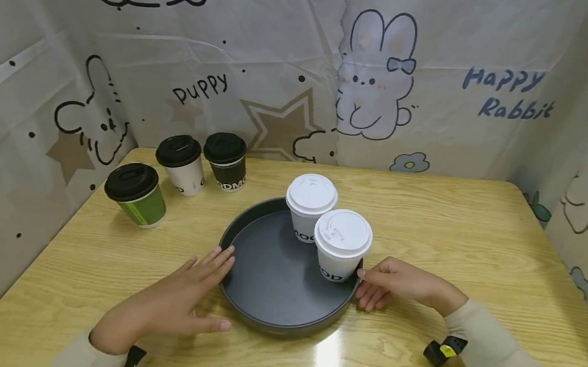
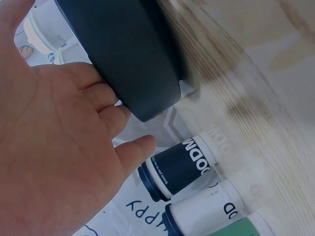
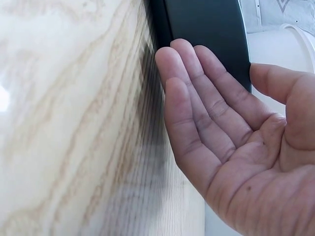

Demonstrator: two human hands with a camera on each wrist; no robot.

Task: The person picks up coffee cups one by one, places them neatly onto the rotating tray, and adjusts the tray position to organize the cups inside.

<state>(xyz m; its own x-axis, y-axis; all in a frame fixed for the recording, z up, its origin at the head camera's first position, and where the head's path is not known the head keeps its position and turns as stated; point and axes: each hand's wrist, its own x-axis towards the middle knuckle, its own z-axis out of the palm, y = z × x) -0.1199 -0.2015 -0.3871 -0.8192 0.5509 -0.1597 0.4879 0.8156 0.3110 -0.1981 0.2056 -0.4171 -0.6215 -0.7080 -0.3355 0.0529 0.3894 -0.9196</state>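
Note:
A round dark grey tray [image 1: 278,294] sits on the wooden table, with two white paper cups on its right side. The nearer cup [image 1: 340,246] stands by the right rim and the farther cup [image 1: 310,204] by the back rim; both have white lids. My left hand [image 1: 170,301] touches the tray's left rim with extended fingers, its thumb spread apart. At the right rim, my right hand [image 1: 398,283] has its thumb on the edge and its fingers against the outer wall, lightly bent in the right wrist view.
Left of the tray stand three black-lidded cups: a green cup [image 1: 143,206], a white cup [image 1: 185,176] and a black cup [image 1: 229,173]. Behind the table [image 1: 462,232] hangs a printed cloth [image 1: 290,51], which also covers both sides.

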